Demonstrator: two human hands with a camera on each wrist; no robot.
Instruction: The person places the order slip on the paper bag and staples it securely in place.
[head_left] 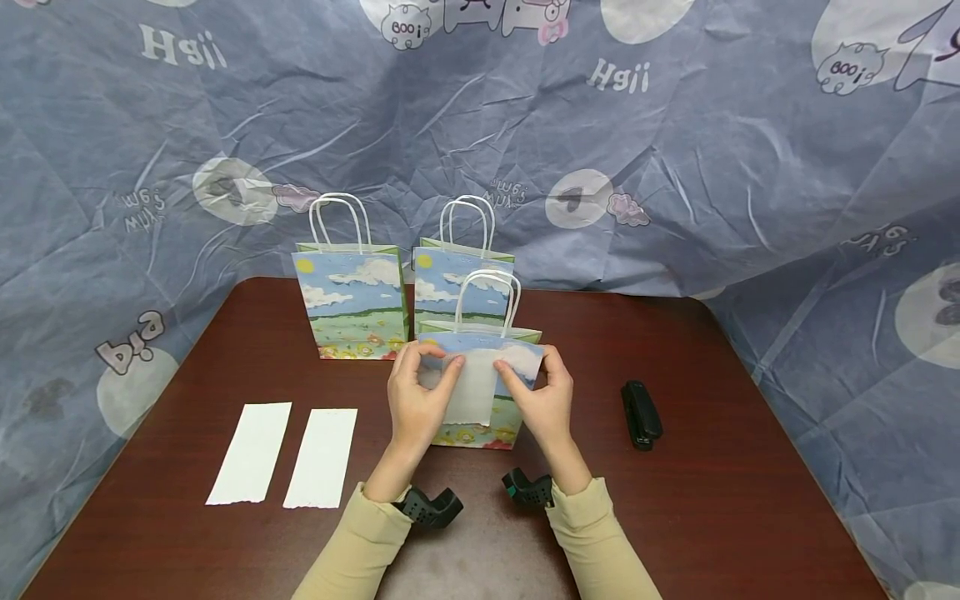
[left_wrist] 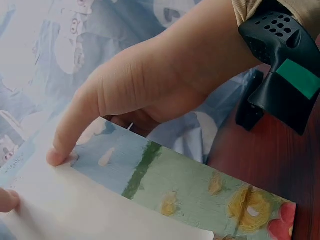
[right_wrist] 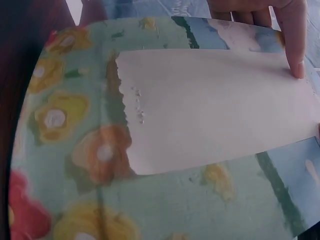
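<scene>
1. We see the slip [head_left: 471, 398] upright against the printed face of the front bag [head_left: 506, 421], its ragged end downward.
2. The left hand [head_left: 422, 398] pinches slip and panel together near the top, thumb in front, fingers behind; the right hand [head_left: 546, 402] does the same at the opposite upper corner.
3. We judge that the slip could skew or slide if one thumb lifts first, since we see nothing but the thumbs pinning it. Too hard a pinch could crease the panel.
4. Pushed backward, the front bag could knock the rear bag [head_left: 435, 279], which stands close behind; the left bag [head_left: 351, 292] is beside that one.
5. Well to the left on the table [head_left: 712, 508] lie an outer slip [head_left: 250, 454] and an inner slip [head_left: 321, 458]; the stapler [head_left: 641, 415] lies to the right.
6. We cannot make out the slip's top edge clearly: thumbs cover part, and the right wrist view cuts it off. Most fingertips are hidden behind the panel.
</scene>
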